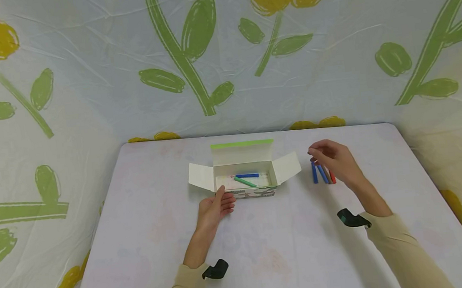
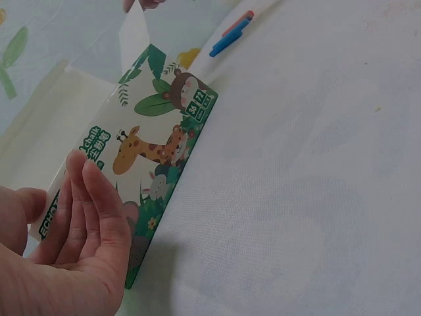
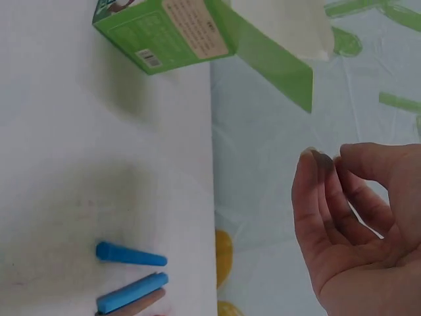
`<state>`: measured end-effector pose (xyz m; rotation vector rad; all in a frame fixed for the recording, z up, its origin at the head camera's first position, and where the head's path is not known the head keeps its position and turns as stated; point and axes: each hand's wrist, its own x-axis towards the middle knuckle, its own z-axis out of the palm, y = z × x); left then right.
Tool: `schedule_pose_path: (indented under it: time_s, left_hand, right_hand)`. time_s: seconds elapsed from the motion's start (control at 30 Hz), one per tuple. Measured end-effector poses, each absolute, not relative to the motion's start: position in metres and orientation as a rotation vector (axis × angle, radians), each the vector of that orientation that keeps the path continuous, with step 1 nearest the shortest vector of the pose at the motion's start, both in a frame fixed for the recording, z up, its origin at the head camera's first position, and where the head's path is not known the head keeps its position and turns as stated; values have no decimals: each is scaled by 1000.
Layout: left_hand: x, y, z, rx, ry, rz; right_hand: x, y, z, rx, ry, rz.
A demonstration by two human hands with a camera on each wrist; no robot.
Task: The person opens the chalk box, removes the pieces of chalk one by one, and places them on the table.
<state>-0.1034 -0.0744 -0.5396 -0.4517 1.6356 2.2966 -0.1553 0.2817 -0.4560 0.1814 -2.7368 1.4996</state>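
Note:
An opened cardboard chalk box [image 1: 255,193] with animal pictures has its flaps spread; a blue chalk stick [image 1: 248,176] and a green one [image 1: 245,182] lie inside. My left hand [image 1: 214,209] holds the box's front wall near its left corner, thumb at the rim and fingers along the printed face [image 2: 148,151]. To the right of the box, my right hand [image 1: 336,159] is raised above the table, thumb and fingertips pinching a small dark piece [image 3: 322,160], mostly hidden by the fingers. Below it lie blue [image 1: 314,173], brown and red chalk sticks [image 1: 333,177].
The box's side flaps [image 1: 287,167] stick out left and right, and its green-edged lid [image 1: 242,152] stands up at the back. A pale cloth covers the table [image 1: 161,245]. Behind it hangs a flower-patterned sheet [image 1: 119,47].

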Motion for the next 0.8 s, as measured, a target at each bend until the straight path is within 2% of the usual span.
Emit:
schedule_pose_path:
  time_s: [0.27,0.5,0.8]
  left_hand:
    - [-103,-74,-540,-445,1636,2305]
    - [-103,-74,-541,-453,1623,2314]
    - [-103,-74,-543,-439,1626,2317]
  right_hand:
    - [-159,250,-441,364,-2744,1460]
    - [-166,230,-440,365,-2712,1312]
    - [-170,200,-445,541,-2741,1433]
